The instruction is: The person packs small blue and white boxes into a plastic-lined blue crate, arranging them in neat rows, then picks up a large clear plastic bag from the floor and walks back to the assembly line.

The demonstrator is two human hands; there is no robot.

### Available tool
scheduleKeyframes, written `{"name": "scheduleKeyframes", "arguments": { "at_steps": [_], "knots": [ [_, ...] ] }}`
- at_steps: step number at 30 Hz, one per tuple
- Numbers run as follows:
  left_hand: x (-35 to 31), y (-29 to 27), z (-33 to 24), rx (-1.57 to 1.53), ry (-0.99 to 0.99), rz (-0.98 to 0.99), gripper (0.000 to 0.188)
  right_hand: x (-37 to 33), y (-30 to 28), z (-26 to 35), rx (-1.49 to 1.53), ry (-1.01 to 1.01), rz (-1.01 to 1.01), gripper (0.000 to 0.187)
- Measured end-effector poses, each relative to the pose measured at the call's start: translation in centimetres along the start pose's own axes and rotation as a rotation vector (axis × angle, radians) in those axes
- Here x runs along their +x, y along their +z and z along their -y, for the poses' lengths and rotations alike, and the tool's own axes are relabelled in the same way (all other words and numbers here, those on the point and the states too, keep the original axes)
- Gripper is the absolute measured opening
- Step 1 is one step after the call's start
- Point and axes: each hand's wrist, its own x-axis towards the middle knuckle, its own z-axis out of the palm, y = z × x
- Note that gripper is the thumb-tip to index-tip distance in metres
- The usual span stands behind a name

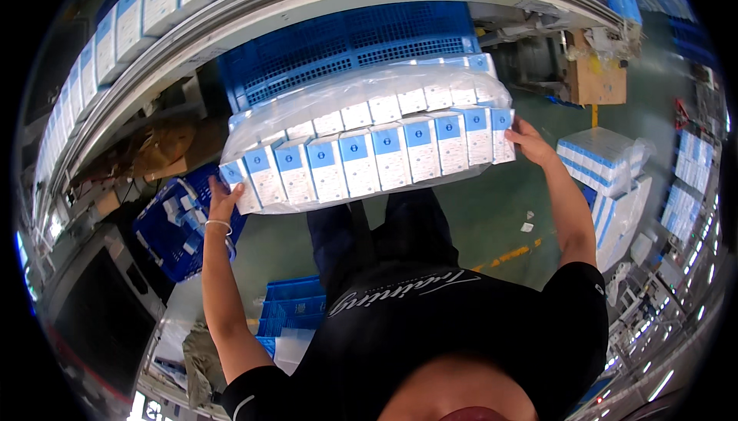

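Note:
Stretching across the middle is a long row of small white-and-blue cartons (388, 156), with a second row standing behind it. Clear plastic film (338, 102) lies over the back of these rows and also shows along their lower edge. At the left end my left hand (223, 202) grips the last carton, thumb on its front face. My right hand (529, 143) clasps the opposite end, its fingers partly hidden behind the carton. Between them the hands span the whole row. Just behind the cartons is a large blue plastic crate (350, 36) with slatted walls.
A curved metal conveyor rail (254, 6) runs along the far side, with more cartons (129, 25) lined up beyond it. A blue basket (184, 225) of loose pieces stands at left. Wrapped carton stacks (603, 159) stand at right. Blue crates (292, 306) sit lower left.

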Motion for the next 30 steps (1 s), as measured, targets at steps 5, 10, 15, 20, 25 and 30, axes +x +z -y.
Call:
{"name": "scheduleKeyframes", "arguments": {
  "at_steps": [5,10,15,20,25,30],
  "knots": [
    [-0.3,1.1,-5.1,0.769,0.029,-0.087,0.063,0.1,0.1,-0.4,-0.094,-0.079,-0.055,0.057],
    [-2.5,4.5,-12.6,1.375,-0.094,-0.051,0.081,-1.5,1.0,4.2,-1.049,-0.282,-0.178,0.064],
    [-2.0,6.2,-14.2,1.434,0.781,-0.124,0.071,-4.4,6.8,10.1,-1.522,-0.813,-0.645,0.05],
    [0.2,9.0,-9.7,1.28,0.794,0.131,0.053,-0.1,10.7,5.7,-1.424,-1.002,-0.314,0.044],
    [-0.8,8.3,-8.5,1.219,0.875,0.104,0.055,-0.3,11.0,6.2,-1.448,-0.991,-0.144,0.05],
    [-1.1,8.2,-9.8,1.247,0.78,0.213,0.055,1.8,19.3,9.5,-1.19,-1.044,-0.048,0.052]
  ]
}}
